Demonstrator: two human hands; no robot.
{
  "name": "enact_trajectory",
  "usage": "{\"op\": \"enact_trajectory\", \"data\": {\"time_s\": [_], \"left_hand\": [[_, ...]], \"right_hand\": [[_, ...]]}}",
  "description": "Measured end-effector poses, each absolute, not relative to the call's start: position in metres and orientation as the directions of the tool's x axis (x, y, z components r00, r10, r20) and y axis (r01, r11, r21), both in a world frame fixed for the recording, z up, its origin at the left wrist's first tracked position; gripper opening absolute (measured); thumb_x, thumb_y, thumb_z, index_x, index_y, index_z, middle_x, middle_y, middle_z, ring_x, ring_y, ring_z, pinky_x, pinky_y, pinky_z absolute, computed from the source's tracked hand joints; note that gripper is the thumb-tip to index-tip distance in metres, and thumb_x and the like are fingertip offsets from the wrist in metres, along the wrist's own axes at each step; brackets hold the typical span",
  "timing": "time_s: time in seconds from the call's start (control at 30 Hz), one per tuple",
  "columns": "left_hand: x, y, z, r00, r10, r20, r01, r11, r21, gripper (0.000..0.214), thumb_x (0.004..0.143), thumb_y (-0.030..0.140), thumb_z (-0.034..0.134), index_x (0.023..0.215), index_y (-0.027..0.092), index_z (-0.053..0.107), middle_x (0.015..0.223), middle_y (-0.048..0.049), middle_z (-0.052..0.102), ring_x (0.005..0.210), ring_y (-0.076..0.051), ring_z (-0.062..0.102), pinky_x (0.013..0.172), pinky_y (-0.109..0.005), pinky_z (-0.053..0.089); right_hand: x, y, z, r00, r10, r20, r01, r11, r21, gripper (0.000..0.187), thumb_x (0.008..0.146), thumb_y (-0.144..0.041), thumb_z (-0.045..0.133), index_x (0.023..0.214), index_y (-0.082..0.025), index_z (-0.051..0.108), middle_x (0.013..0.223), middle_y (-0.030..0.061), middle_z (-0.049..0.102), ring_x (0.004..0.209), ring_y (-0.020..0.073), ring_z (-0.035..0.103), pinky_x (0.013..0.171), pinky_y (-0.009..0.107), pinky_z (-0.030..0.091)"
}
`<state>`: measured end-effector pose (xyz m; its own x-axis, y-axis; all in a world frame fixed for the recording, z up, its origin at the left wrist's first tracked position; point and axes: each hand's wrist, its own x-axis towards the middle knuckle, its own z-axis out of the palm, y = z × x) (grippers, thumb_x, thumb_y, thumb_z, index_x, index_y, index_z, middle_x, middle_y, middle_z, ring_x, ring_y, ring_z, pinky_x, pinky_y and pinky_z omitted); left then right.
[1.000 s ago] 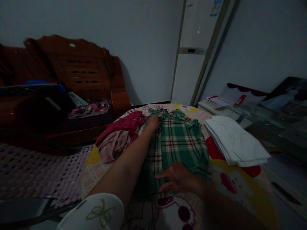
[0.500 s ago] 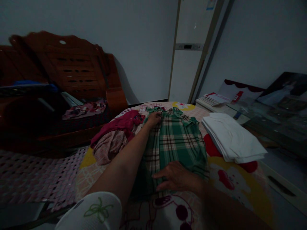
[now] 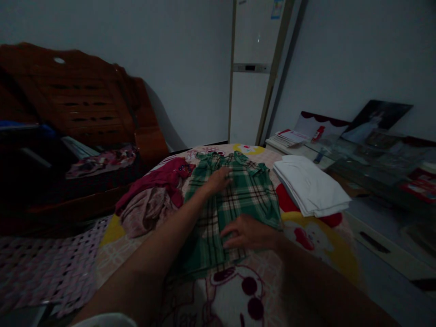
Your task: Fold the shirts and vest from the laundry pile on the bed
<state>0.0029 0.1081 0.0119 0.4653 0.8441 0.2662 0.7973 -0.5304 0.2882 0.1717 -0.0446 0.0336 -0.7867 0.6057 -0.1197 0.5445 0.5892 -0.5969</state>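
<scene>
A green plaid shirt [image 3: 238,190] lies flat on a printed bedspread [image 3: 306,245]. My left hand [image 3: 218,180] rests on the upper middle of the shirt, fingers flat against the cloth. My right hand [image 3: 247,232] lies palm down on the shirt's lower part, fingers stretched out toward the left. Neither hand grips anything.
A heap of magenta and pink clothes [image 3: 153,195] sits left of the shirt. A folded white stack [image 3: 309,184] lies to its right. A wooden bench [image 3: 78,118] with clutter stands at the left, a tall white cabinet [image 3: 250,72] at the back, and a low table with papers [image 3: 357,150] at the right.
My left hand has slid from the shirt's collar edge down onto its middle. My right hand stays flat on the lower part. The view has shifted rightward.
</scene>
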Motion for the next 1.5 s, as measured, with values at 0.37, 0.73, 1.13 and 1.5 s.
{"op": "enact_trajectory", "data": {"time_s": [0.37, 0.73, 1.13, 1.5], "left_hand": [[0.041, 0.052, -0.034, 0.667, 0.696, 0.264, 0.616, -0.715, 0.33, 0.043, 0.094, 0.026, 0.049, 0.134, 0.013, 0.053, 0.143, -0.0163, 0.052, 0.136, -0.025, 0.045, 0.113, -0.044, 0.037], [0.052, 0.03, 0.005, 0.801, 0.572, 0.178, 0.377, -0.712, 0.593, 0.02, 0.083, 0.014, 0.058, 0.1, 0.017, 0.069, 0.101, -0.0046, 0.072, 0.094, -0.017, 0.065, 0.086, -0.027, 0.049], [0.087, -0.035, 0.025, 0.955, 0.282, 0.096, 0.196, -0.839, 0.507, 0.028, 0.079, 0.038, 0.072, 0.096, 0.018, 0.064, 0.095, -0.006, 0.067, 0.081, -0.019, 0.063, 0.064, -0.026, 0.044], [0.089, -0.02, -0.001, 0.871, 0.49, 0.037, 0.271, -0.541, 0.796, 0.003, 0.075, 0.014, 0.059, 0.074, 0.016, 0.062, 0.065, 0.0021, 0.06, 0.057, -0.01, 0.053, 0.055, -0.02, 0.038]], "right_hand": [[0.294, -0.007, 0.067, -0.186, 0.905, -0.383, 0.971, 0.109, -0.214, 0.049, 0.087, -0.037, 0.059, 0.043, -0.018, 0.05, 0.045, 0.0048, 0.054, 0.049, 0.0153, 0.056, 0.054, 0.026, 0.04], [0.307, 0.001, 0.057, -0.086, 0.958, -0.275, 0.991, 0.055, -0.119, 0.01, 0.075, -0.016, 0.059, 0.071, -0.012, 0.066, 0.073, 0.013, 0.071, 0.073, 0.0222, 0.068, 0.061, 0.025, 0.046], [0.301, 0.005, 0.045, 0.135, 0.985, -0.106, 0.991, -0.132, 0.038, 0.03, 0.082, -0.026, 0.061, 0.106, -0.011, 0.069, 0.106, 0.0195, 0.069, 0.102, 0.028, 0.065, 0.08, 0.03, 0.047], [0.321, 0.006, 0.05, -0.268, 0.949, -0.165, 0.787, 0.117, -0.605, 0.06, 0.063, -0.017, 0.07, 0.122, -0.01, 0.064, 0.07, -0.0039, 0.059, 0.063, 0.0122, 0.053, 0.059, 0.023, 0.038]]}}
